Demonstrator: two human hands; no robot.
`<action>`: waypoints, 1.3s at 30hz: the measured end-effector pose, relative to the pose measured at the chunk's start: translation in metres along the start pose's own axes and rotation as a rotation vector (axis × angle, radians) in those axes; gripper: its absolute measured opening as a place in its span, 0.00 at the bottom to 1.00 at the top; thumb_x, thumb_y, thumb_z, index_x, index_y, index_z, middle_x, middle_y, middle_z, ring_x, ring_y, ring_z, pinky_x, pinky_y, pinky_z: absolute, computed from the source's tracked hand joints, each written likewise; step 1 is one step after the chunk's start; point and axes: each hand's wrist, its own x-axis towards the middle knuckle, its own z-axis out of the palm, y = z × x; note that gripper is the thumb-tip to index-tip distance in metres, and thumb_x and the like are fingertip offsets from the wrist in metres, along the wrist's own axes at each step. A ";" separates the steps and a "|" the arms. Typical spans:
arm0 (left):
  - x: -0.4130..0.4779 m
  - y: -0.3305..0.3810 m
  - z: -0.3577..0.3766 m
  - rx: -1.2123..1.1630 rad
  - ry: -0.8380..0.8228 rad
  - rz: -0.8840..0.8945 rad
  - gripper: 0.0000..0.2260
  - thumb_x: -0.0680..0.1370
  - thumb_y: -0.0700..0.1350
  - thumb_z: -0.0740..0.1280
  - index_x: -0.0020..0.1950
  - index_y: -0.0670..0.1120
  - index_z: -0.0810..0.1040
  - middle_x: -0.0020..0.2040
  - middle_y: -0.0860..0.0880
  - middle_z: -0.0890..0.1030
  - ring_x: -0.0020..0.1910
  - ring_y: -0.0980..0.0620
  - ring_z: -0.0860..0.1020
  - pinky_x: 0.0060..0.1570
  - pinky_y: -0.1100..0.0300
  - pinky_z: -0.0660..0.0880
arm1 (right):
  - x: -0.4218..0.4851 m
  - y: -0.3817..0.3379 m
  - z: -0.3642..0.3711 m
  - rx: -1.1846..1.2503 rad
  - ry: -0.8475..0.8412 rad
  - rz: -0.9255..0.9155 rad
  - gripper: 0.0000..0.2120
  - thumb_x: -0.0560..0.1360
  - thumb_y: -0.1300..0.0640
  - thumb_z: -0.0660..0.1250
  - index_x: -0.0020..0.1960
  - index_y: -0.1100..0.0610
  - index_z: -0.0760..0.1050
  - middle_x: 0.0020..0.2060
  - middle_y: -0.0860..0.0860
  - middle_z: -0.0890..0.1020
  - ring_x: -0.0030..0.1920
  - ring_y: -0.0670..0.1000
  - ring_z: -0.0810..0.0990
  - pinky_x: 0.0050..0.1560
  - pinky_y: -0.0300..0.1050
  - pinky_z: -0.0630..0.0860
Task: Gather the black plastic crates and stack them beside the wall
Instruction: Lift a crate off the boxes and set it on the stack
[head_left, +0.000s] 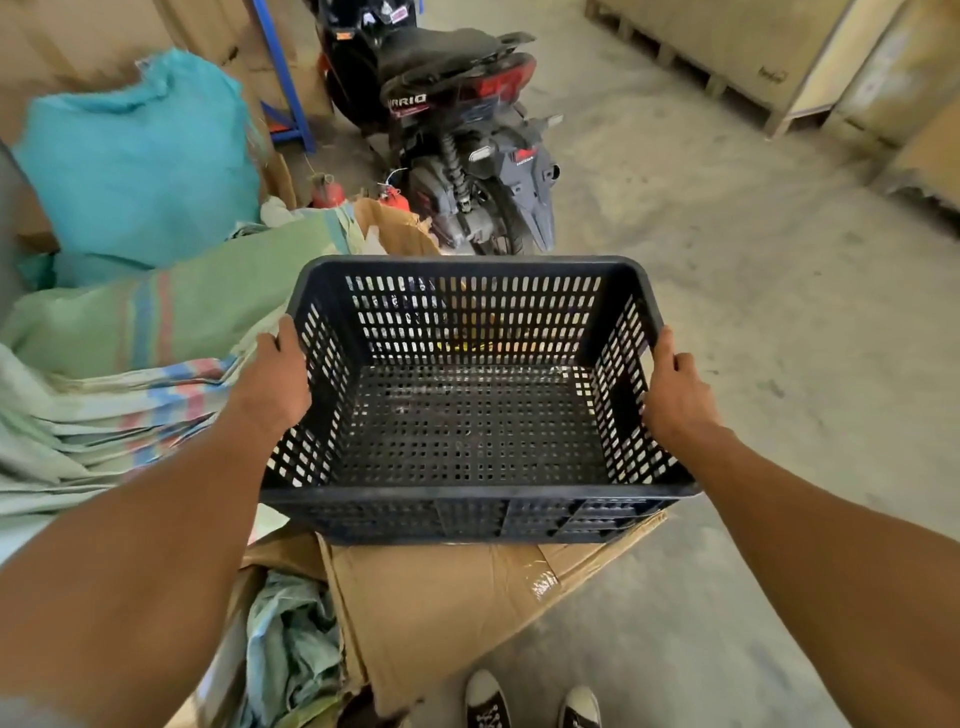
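While two dark canvas shoes (532, 699) stand on the grey concrete floor (753, 312) at the bottom, an open cardboard box (441, 608) with crumpled cloth in it lies just before them. Above this box the empty black plastic crate (467, 415), rectangular with slotted walls and a perforated bottom, is held in the air, the left hand (272, 382) gripping its left rim and the right hand (675, 389) gripping its right rim. To the left lie striped green woven sacks (156, 332) and a teal sack (140, 166), a black scooter (457, 130) stands behind the crate, and wooden pallet boxes (779, 57) stand far right.
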 end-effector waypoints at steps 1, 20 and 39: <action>0.001 0.000 0.004 0.000 0.000 -0.001 0.41 0.71 0.36 0.72 0.77 0.38 0.51 0.62 0.31 0.68 0.55 0.29 0.76 0.50 0.40 0.74 | 0.001 0.000 -0.001 0.002 -0.009 0.019 0.43 0.76 0.67 0.63 0.79 0.51 0.38 0.67 0.65 0.66 0.57 0.69 0.76 0.53 0.62 0.75; -0.020 0.048 -0.082 -0.063 0.204 -0.385 0.32 0.73 0.37 0.70 0.73 0.37 0.57 0.54 0.31 0.73 0.49 0.29 0.77 0.50 0.40 0.76 | 0.179 -0.056 -0.112 -0.046 0.080 -0.480 0.40 0.73 0.64 0.69 0.78 0.59 0.50 0.54 0.66 0.80 0.53 0.66 0.80 0.48 0.55 0.76; -0.408 0.274 -0.123 0.110 0.298 -1.261 0.34 0.75 0.40 0.69 0.74 0.43 0.54 0.57 0.35 0.72 0.50 0.31 0.77 0.47 0.39 0.75 | 0.094 0.013 -0.185 0.084 0.005 -1.280 0.26 0.71 0.63 0.70 0.65 0.69 0.66 0.56 0.67 0.77 0.59 0.67 0.76 0.59 0.56 0.75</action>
